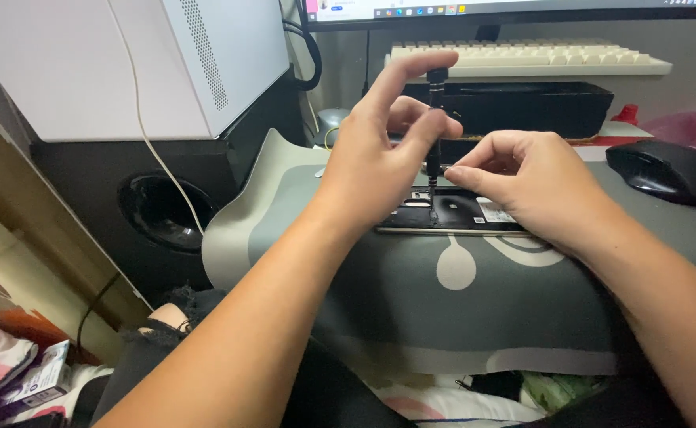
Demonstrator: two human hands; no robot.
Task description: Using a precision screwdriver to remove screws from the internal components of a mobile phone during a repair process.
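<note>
Device: an opened phone (451,215), back cover off, lies flat on the grey desk mat (459,309), just past the picture's middle toward 1 o'clock.
Tool: a slim black screwdriver (435,127) stands upright, its tip down in the phone's upper left part.
Left hand: the left hand (379,150) pinches the screwdriver's shaft between thumb and middle finger, with the forefinger reaching to its cap; the other fingers are spread.
Right hand: the right hand (522,178), at 3 o'clock of the tool, has its fingertips pressed together low by the shaft, steadying the tip on the phone.
Step in hand: by the look, a small screw is being turned.
Next move calls for: the shaft upright, light downward pressure, the phone held flat.
Around: a black mouse (669,170) at 3 o'clock, a pale keyboard (522,55) at 12, a white computer case (126,63) at 10.
</note>
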